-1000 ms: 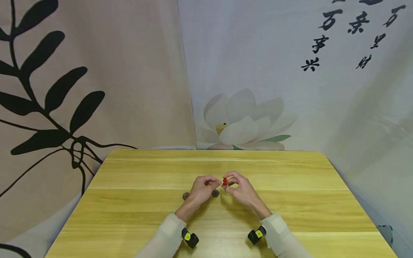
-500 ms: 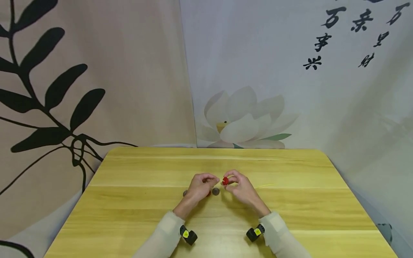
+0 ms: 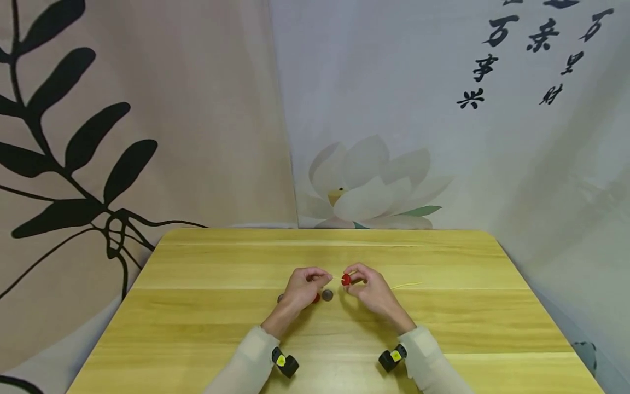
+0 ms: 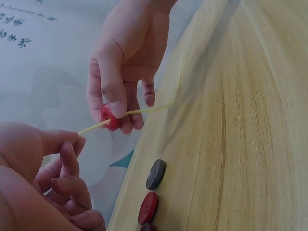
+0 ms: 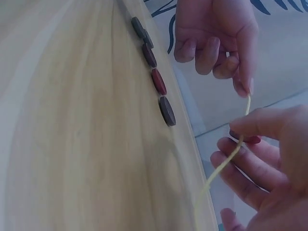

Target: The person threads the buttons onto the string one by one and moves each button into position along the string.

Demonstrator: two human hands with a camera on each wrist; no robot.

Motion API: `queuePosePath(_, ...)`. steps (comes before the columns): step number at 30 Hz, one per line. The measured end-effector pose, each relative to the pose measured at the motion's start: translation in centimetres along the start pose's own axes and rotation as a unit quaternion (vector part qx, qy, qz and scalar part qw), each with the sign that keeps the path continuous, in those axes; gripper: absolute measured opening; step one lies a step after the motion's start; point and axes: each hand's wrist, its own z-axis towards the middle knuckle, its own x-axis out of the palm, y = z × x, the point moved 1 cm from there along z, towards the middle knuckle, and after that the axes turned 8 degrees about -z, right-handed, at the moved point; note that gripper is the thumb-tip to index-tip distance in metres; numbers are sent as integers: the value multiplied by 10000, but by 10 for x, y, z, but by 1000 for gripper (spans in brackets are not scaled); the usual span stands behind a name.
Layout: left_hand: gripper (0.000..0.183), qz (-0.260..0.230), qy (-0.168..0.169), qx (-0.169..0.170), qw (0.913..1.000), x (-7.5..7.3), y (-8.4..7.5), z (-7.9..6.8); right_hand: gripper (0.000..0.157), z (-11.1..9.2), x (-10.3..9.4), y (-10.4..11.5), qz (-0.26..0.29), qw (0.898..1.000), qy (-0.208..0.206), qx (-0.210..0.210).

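A bright red button (image 3: 346, 279) is pinched between the thumb and fingers of my right hand (image 3: 370, 285). A thin yellow cord (image 4: 151, 109) runs through this button, seen best in the left wrist view. On one side of it, my left hand (image 3: 303, 287) pinches the cord near its tip with thumb and forefinger. The cord's longer part trails past my right hand down onto the table. Both hands are a little above the table, a short gap apart.
Several loose buttons lie in a row on the wooden table (image 3: 453, 312), among them a dark grey button (image 4: 156, 174) and a dark red button (image 5: 159, 82). My left forearm hides part of this row in the head view. Printed curtains hang behind the table.
The red button has turned from edge-on to showing its face in the head view. My hands have drawn slightly apart, and a stretch of cord now shows between them.
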Motion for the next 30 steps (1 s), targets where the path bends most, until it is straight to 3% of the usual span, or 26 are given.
queuePosePath(12,18,115,-83,-28,9999,-3,0,-2,27,-4,-5,-8,-122,9997,-188,-105)
queuePosePath(30,19,202,-57,-2,9998,-7,-3,-5,29,-7,-10,-22,-249,9988,-390,152)
